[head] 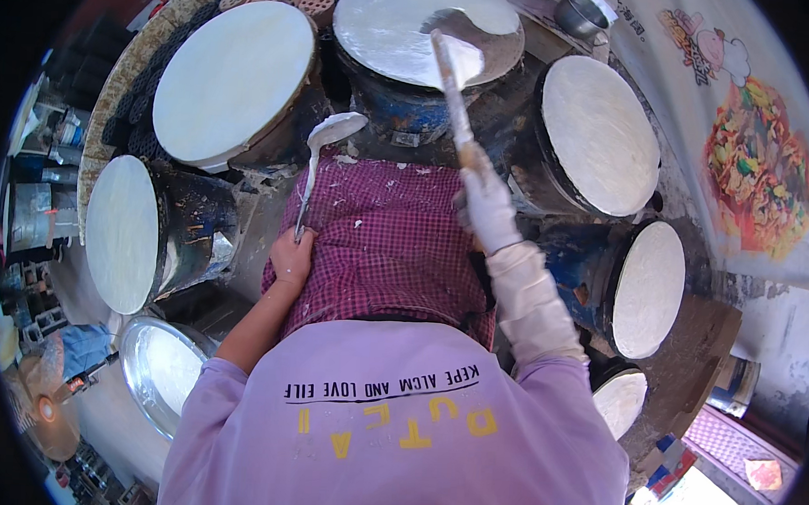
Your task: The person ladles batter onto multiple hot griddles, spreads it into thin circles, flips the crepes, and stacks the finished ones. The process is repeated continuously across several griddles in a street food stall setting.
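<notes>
My left hand (292, 255), bare, grips the handle of a batter-coated ladle (339, 127) upright over my checked apron (385, 231). In my gloved right hand (489, 207) is a long, batter-smeared wooden spreader (453, 101). It reaches over the round griddle (502, 57) straight ahead. White batter (381, 35) covers the left and far part of that griddle, and a thick pool of it (464, 60) lies by the spreader. Dark bare metal shows between them and along the right. The spreader's far end blends into the batter, so its exact shape is hard to tell.
Batter-covered griddles on drum stoves ring me: two on the left (235, 82) (123, 234) and several on the right (599, 136). At lower left is a metal basin (135, 348) with white contents. Perforated coal briquettes (316, 4) stand behind; a metal pot (581, 16) sits far right.
</notes>
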`<state>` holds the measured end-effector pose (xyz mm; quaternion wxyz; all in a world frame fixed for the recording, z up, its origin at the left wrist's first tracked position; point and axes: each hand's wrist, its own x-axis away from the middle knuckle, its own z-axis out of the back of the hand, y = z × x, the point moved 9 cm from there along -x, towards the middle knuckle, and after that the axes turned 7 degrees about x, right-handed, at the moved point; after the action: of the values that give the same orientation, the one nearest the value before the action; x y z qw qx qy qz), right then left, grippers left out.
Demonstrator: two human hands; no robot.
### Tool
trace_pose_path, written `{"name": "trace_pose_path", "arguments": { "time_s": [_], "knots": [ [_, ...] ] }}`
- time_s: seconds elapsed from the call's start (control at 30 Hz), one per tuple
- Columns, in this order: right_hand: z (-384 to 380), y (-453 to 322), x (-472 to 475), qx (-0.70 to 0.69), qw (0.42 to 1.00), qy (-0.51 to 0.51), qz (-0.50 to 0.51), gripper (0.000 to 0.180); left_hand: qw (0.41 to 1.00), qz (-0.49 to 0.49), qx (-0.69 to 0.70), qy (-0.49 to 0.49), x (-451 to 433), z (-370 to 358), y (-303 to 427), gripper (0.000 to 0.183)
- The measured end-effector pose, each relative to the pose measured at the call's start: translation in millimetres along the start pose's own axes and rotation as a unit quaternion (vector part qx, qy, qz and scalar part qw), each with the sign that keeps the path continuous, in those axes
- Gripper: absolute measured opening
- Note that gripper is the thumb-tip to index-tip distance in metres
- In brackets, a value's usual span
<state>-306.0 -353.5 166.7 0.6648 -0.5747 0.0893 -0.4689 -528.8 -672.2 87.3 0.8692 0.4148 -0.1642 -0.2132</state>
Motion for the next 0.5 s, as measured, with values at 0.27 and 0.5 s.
{"name": "trace_pose_path", "arguments": {
  "time_s": [0.27, 0.5],
  "knots": [
    [22.7, -26.5, -6.5, -0.011, 0.988, -0.156, -0.007, 0.051, 0.999, -0.008, -0.029, -0.011, -6.8, -12.9, 3.6, 0.025],
    [70.1, 8.6, -55.3, 0.028, 0.999, -0.009, 0.029, 0.049, 0.999, -0.02, -0.015, -0.021, -5.6, -14.8, 9.7, 0.024]
  ]
}}
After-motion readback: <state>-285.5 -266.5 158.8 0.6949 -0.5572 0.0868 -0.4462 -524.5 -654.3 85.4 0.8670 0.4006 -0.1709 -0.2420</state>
